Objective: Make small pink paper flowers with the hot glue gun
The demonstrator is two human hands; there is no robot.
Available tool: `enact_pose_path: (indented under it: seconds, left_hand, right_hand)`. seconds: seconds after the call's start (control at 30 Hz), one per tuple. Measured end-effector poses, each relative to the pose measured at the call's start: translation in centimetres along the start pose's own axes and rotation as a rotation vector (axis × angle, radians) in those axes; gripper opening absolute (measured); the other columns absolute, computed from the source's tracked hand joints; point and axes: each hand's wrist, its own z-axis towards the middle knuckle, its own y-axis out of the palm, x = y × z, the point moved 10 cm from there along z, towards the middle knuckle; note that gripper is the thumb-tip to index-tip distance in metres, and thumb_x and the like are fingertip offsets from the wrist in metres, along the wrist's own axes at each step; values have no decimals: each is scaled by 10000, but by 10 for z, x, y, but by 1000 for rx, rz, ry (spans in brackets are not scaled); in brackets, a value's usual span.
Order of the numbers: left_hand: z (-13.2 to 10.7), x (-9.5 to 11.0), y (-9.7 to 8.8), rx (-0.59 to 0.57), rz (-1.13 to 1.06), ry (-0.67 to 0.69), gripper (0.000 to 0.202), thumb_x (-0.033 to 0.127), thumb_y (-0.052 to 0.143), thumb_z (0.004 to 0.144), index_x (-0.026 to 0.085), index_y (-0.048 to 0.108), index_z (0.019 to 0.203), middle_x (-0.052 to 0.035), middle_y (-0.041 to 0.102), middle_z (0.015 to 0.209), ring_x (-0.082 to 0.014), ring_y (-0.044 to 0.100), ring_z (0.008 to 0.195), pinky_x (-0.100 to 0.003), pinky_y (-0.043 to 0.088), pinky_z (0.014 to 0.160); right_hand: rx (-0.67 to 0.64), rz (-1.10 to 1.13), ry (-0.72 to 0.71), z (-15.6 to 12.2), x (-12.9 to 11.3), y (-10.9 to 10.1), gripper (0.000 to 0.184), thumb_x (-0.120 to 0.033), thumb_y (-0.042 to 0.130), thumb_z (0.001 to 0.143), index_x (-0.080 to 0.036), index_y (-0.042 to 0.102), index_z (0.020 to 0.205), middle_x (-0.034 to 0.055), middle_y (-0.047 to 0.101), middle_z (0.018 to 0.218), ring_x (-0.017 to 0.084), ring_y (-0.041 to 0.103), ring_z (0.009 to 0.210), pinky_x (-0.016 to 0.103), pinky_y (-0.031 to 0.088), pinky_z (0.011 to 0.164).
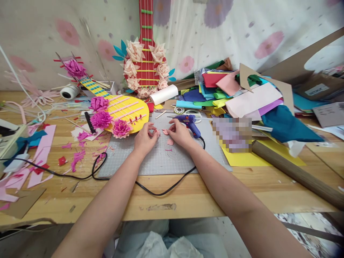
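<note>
Both of my hands are over the grey cutting mat (161, 165), a small gap between them. My left hand (146, 140) pinches a small pale pink paper piece (158, 133), mostly hidden by the fingertips. A pink paper petal (165, 132) is at the fingertips of my right hand (179, 133), thumb and forefinger closed on its edge. Just below lies another pink petal (170, 142), flat on the mat. Beside my right hand rests a blue hot glue gun (190, 124), its black cord (161, 194) looping under my forearms.
A yellow paper guitar (131, 111) with magenta flowers lies at the left. Behind stands a red paper guitar (146, 68) with cream flowers. Coloured paper (212, 91) is heaped at the back right, near a cardboard tube (290, 172). Pink scraps (77, 159) litter the left side.
</note>
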Motion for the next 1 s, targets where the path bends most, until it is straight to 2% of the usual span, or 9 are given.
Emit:
enact_pose_path:
  seconds: [0.33,0.5,0.63,0.8,0.9,1.0]
  left_hand:
    - [0,4,-5,19,8,33,393,222,599,757,219,520,1142,-49,690,1045,-129,589,658,-293,462,663]
    - [-2,7,-7,23,48,58,398,160,562,747,225,532,1139,-33,698,1034,-123,573,630,-283,456,642]
    - [-2,7,-7,18,65,45,411,127,555,732,235,540,1129,-26,699,1037,-121,569,608,-284,453,634]
    - [-2,5,-6,3,62,30,433,109,548,726,226,537,1142,-30,694,1047,-122,567,602,-282,453,632]
    - [-1,2,-5,-1,55,27,435,97,531,736,221,535,1152,-32,687,1065,-123,568,614,-285,462,647]
    - [0,2,-3,5,48,37,437,68,518,736,221,538,1145,-29,682,1062,-123,576,636,-290,475,682]
  right_hand:
    - [45,99,79,3,12,-3,328,-135,555,710,-208,515,1027,-3,666,770,165,634,730,329,490,707]
    - [59,119,71,2,10,-4,336,-128,523,721,-212,505,1046,2,670,781,169,639,730,337,493,710]
    - [44,16,8,-2,-2,-6,376,-127,538,710,-198,504,1078,42,679,856,198,635,787,347,486,713]
    - [140,-132,-178,-11,-35,-12,358,-181,571,721,-182,532,1076,103,650,1038,259,585,967,408,459,833]
    - [57,-96,-324,-16,-58,3,379,-226,586,758,-182,518,1129,86,655,1064,255,561,1010,399,445,871]
    - [-44,-102,-361,-18,-68,21,361,-212,576,791,-179,515,1146,59,677,1029,253,546,1031,393,429,890]
